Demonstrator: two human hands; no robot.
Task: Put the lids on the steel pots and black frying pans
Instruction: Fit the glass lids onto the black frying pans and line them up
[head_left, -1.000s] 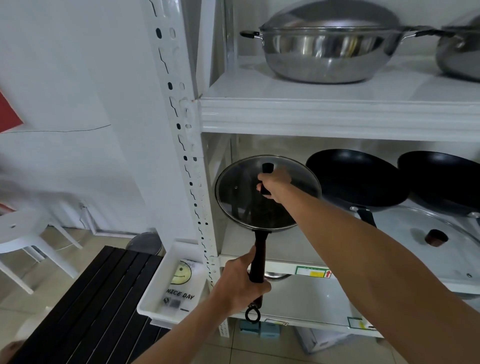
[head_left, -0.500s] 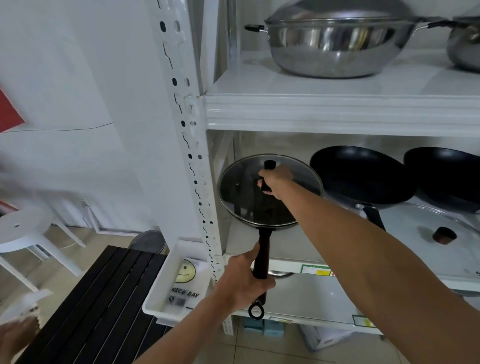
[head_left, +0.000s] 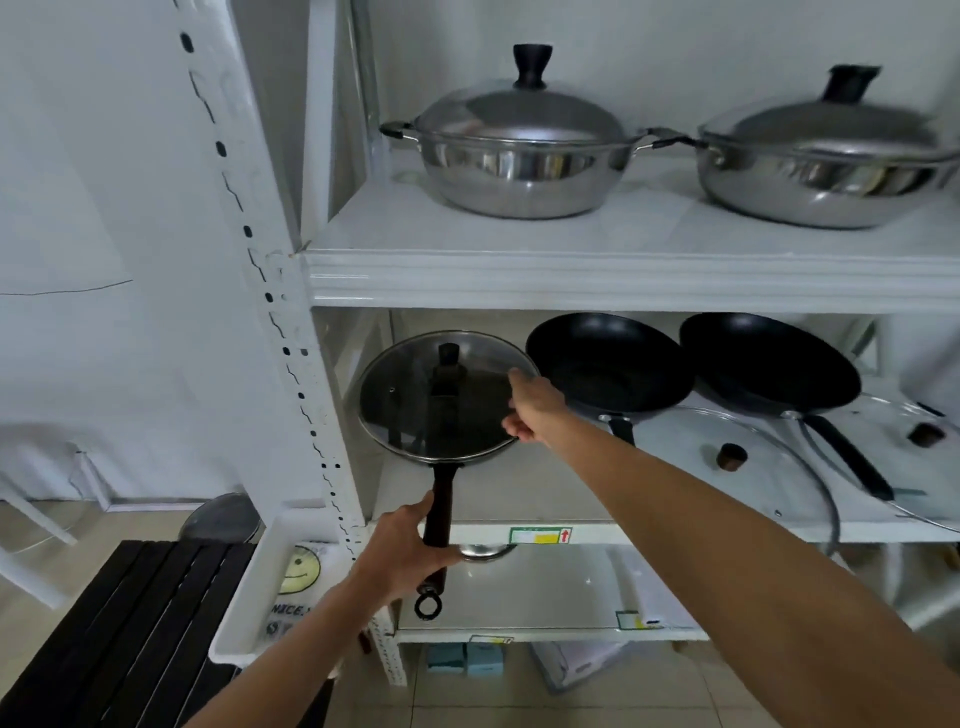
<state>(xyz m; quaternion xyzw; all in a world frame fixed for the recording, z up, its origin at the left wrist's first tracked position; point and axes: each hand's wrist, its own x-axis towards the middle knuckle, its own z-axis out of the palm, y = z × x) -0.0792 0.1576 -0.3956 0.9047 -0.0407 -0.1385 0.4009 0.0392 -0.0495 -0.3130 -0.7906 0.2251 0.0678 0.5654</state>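
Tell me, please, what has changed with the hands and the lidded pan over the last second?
The right hand let go of the lid knob and moved right to the rim of the glass lid, thumb and fingers spread at its edge. The view tipped up, so both steel pots' lids now show. Unchanged: the left hand grips the pan handle, the lid sits on the pan, and the other two black pans remain uncovered.

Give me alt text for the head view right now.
The left hand holds a black pan by its handle at the middle shelf while the right hand touches the rim of the glass lid on it. Beside it sit two uncovered pans with lids lying flat; two lidded steel pots stand above.
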